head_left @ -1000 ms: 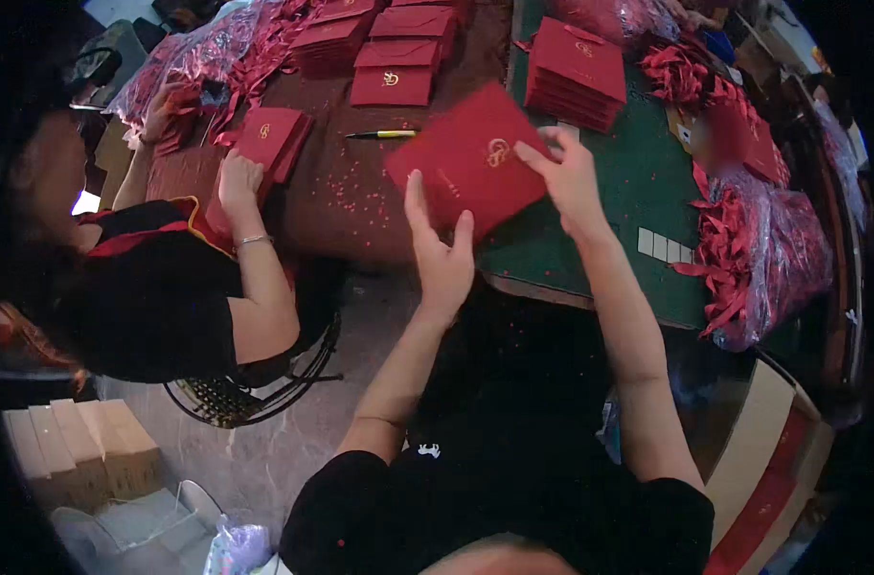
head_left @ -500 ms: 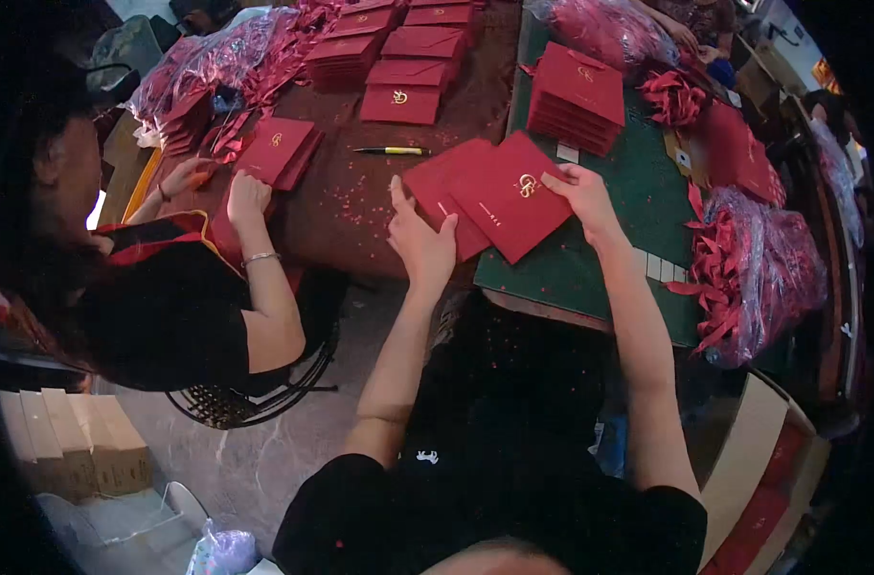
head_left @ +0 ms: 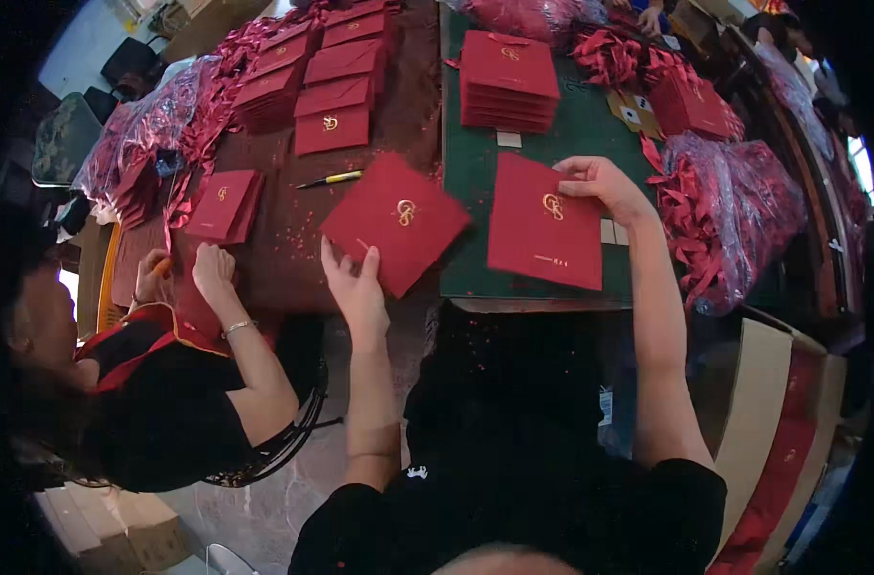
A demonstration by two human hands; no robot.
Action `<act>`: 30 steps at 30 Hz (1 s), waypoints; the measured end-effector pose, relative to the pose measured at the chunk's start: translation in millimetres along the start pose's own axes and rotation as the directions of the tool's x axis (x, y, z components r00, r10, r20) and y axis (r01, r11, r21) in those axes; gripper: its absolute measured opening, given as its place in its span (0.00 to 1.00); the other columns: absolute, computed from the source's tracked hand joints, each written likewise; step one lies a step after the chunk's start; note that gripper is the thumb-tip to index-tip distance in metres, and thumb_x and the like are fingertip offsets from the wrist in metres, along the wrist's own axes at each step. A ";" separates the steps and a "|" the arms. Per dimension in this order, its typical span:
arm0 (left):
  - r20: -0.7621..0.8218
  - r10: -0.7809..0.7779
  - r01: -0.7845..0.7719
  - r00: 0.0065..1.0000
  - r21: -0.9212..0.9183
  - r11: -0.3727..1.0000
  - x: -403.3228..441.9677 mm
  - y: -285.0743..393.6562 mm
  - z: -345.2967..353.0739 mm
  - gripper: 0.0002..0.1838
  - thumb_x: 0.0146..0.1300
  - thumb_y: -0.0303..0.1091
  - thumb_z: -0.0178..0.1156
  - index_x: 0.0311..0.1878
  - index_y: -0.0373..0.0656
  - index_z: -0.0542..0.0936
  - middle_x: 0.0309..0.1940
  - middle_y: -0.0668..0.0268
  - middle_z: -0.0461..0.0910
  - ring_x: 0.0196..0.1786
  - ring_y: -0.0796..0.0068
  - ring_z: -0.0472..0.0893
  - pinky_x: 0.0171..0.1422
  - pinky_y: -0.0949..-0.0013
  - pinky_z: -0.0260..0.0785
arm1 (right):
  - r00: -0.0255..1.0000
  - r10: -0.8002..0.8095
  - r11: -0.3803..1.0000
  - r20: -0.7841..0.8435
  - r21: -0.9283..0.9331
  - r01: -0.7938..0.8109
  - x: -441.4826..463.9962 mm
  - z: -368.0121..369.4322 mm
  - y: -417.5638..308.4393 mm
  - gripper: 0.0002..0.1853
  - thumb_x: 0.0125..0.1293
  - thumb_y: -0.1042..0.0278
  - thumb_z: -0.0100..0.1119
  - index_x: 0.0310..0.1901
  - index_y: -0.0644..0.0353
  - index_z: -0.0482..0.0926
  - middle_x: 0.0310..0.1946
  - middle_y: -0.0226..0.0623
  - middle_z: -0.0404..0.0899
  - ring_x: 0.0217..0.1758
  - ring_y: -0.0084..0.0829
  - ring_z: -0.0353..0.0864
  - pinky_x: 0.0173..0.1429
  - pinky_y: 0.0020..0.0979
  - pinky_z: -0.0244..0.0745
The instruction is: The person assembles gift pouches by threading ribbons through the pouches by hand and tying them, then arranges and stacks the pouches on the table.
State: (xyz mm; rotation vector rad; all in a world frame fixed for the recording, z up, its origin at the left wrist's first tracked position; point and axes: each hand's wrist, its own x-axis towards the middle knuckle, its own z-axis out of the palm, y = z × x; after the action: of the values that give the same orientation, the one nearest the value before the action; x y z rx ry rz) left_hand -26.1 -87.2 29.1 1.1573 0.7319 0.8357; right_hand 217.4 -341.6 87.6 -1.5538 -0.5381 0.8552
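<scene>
My left hand [head_left: 355, 287] is closed on the lower edge of a flat red paper bag [head_left: 394, 230] with a gold logo. That bag is tilted, held over the gap between the brown and green tables. My right hand [head_left: 595, 187] pinches the upper right side of a second flat red paper bag [head_left: 544, 244], nearly upright over the green table. The two bags are apart. Behind the right-hand bag stands a stack of red bags [head_left: 509, 86] with a white card [head_left: 509, 140] at its front.
A co-worker's hands [head_left: 214, 273] are at the brown table [head_left: 408, 115], near more red bags [head_left: 224, 206]. A yellow-black pen [head_left: 331, 179] lies there. Plastic-wrapped red ribbons [head_left: 734, 220] sit at the right edge of the green table [head_left: 590, 125]. An open carton [head_left: 758, 422] stands below.
The two overlapping bags have come apart: one has gone left with my left hand, the other stays in my right and is turned more upright. The whole view has shifted.
</scene>
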 end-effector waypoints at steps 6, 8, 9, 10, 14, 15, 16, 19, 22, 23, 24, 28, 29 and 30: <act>0.196 -0.095 0.135 0.976 -0.202 0.970 0.4 17.4 -0.6 0.24 0.66 0.21 0.55 0.64 0.40 0.64 0.55 0.61 0.73 0.55 0.71 0.75 0.56 0.66 0.71 | 0.995 -0.101 0.827 0.012 -0.554 0.091 -17.0 -29.4 21.0 0.21 0.53 0.64 0.71 0.48 0.63 0.83 0.37 0.39 0.85 0.39 0.25 0.82 0.45 0.29 0.75; 0.194 -0.147 0.172 0.970 -0.119 0.978 1.6 2.1 9.2 0.33 0.66 0.23 0.56 0.72 0.42 0.55 0.59 0.60 0.71 0.55 0.71 0.75 0.54 0.69 0.71 | 0.989 -0.145 0.775 0.031 -0.617 0.133 -15.6 -28.0 24.4 0.21 0.52 0.59 0.72 0.47 0.59 0.84 0.39 0.42 0.85 0.41 0.33 0.83 0.47 0.32 0.75; 0.098 -0.180 0.186 0.979 -0.055 0.981 -6.6 8.7 21.1 0.37 0.65 0.24 0.57 0.74 0.42 0.51 0.61 0.60 0.70 0.55 0.72 0.75 0.54 0.70 0.70 | 0.972 -0.232 0.666 0.023 -0.725 0.176 -16.7 -22.3 25.2 0.22 0.51 0.57 0.72 0.47 0.57 0.84 0.40 0.43 0.84 0.43 0.38 0.82 0.48 0.36 0.75; 0.031 -0.173 0.170 0.984 0.095 0.981 -5.4 4.9 26.5 0.44 0.64 0.28 0.60 0.76 0.43 0.42 0.63 0.57 0.68 0.55 0.68 0.75 0.55 0.68 0.69 | 0.959 -0.283 0.509 -0.025 -0.851 0.128 -20.5 -16.4 28.6 0.24 0.50 0.55 0.72 0.48 0.54 0.83 0.43 0.40 0.82 0.50 0.40 0.79 0.52 0.41 0.73; 0.051 0.263 -0.230 0.963 0.658 0.717 2.3 -14.4 19.0 0.45 0.68 0.42 0.58 0.76 0.40 0.39 0.71 0.45 0.53 0.68 0.51 0.64 0.68 0.55 0.62 | 0.791 -0.563 0.556 -0.238 -0.818 0.149 -47.7 5.6 42.4 0.15 0.57 0.56 0.66 0.43 0.53 0.83 0.43 0.34 0.78 0.52 0.39 0.75 0.54 0.42 0.70; 0.113 0.441 -0.386 0.890 0.702 0.599 9.0 -26.9 8.5 0.44 0.68 0.43 0.57 0.76 0.39 0.41 0.72 0.45 0.52 0.69 0.52 0.63 0.69 0.55 0.60 | 0.775 -0.554 0.589 -0.302 -0.800 0.110 -55.1 0.7 45.2 0.14 0.57 0.57 0.65 0.42 0.54 0.83 0.42 0.33 0.79 0.51 0.39 0.75 0.53 0.41 0.70; 0.220 0.719 -0.458 0.659 0.876 0.151 10.6 -25.1 9.8 0.37 0.70 0.42 0.54 0.74 0.35 0.51 0.70 0.46 0.57 0.69 0.53 0.64 0.70 0.55 0.59 | 0.758 -0.543 0.623 -0.362 -0.779 0.073 -64.1 -6.0 47.8 0.12 0.58 0.58 0.65 0.40 0.54 0.83 0.41 0.33 0.79 0.50 0.39 0.75 0.52 0.41 0.71; 0.400 0.701 -0.737 0.591 0.621 0.266 -22.5 0.9 43.6 0.27 0.72 0.37 0.50 0.70 0.34 0.61 0.67 0.48 0.64 0.69 0.53 0.65 0.71 0.55 0.58 | 0.559 -0.656 0.523 -0.507 -0.839 -0.147 -67.0 -62.5 54.0 0.07 0.60 0.64 0.60 0.33 0.56 0.83 0.41 0.35 0.78 0.47 0.40 0.75 0.48 0.42 0.72; 0.780 0.369 -0.841 0.506 0.351 0.410 -47.0 -1.5 95.7 0.21 0.72 0.31 0.48 0.66 0.40 0.68 0.67 0.54 0.66 0.70 0.55 0.64 0.72 0.57 0.57 | 0.507 -0.677 0.306 -0.534 -0.830 -0.466 -62.0 -93.7 43.8 0.06 0.55 0.66 0.63 0.33 0.55 0.85 0.42 0.36 0.79 0.47 0.40 0.76 0.49 0.40 0.71; 0.857 0.322 -0.874 0.401 0.253 0.415 -51.8 -1.3 116.5 0.20 0.68 0.25 0.51 0.63 0.35 0.70 0.66 0.48 0.65 0.69 0.49 0.65 0.71 0.56 0.58 | 0.591 -0.679 0.093 -0.435 -0.850 -0.519 -56.1 -103.0 47.0 0.05 0.54 0.68 0.63 0.32 0.55 0.85 0.44 0.37 0.78 0.49 0.40 0.74 0.49 0.41 0.70; 0.901 0.257 -0.886 0.350 0.229 0.404 -52.9 -7.0 132.1 0.23 0.67 0.29 0.53 0.65 0.36 0.68 0.66 0.48 0.65 0.69 0.49 0.64 0.72 0.55 0.55 | 0.675 -0.655 -0.125 -0.339 -0.833 -0.539 -50.3 -109.3 51.3 0.05 0.52 0.69 0.62 0.31 0.54 0.85 0.46 0.37 0.77 0.52 0.40 0.73 0.50 0.41 0.70; 0.965 0.112 -0.965 0.238 0.222 0.142 -49.6 -26.0 162.7 0.31 0.65 0.42 0.58 0.68 0.41 0.63 0.66 0.49 0.64 0.69 0.52 0.63 0.73 0.52 0.51 | 0.753 -0.602 -0.216 -0.265 -0.854 -0.473 -37.3 -120.6 59.4 0.06 0.52 0.68 0.58 0.28 0.56 0.85 0.41 0.36 0.79 0.50 0.37 0.75 0.49 0.39 0.72; 0.966 0.037 -0.957 0.256 0.247 0.152 -47.3 -30.4 163.2 0.31 0.65 0.43 0.58 0.68 0.41 0.64 0.66 0.50 0.65 0.69 0.52 0.63 0.71 0.52 0.53 | 0.768 -0.572 -0.160 -0.286 -0.880 -0.447 -35.9 -125.1 61.1 0.05 0.49 0.70 0.61 0.28 0.57 0.84 0.43 0.38 0.78 0.51 0.39 0.75 0.50 0.40 0.71; 0.968 0.119 -0.973 0.219 0.207 0.105 -46.9 -34.1 163.0 0.33 0.62 0.44 0.61 0.67 0.40 0.65 0.62 0.50 0.68 0.65 0.52 0.67 0.68 0.52 0.56 | 0.785 -0.539 -0.101 -0.306 -0.902 -0.420 -37.5 -126.7 59.2 0.05 0.46 0.73 0.63 0.27 0.58 0.83 0.44 0.39 0.77 0.51 0.41 0.75 0.51 0.41 0.70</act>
State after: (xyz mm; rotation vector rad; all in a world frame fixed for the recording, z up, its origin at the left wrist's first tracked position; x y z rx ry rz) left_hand 94.0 -211.3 39.5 2.7981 -0.4375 0.4455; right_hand 284.4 -460.3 38.8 -3.0699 -0.8074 -0.6578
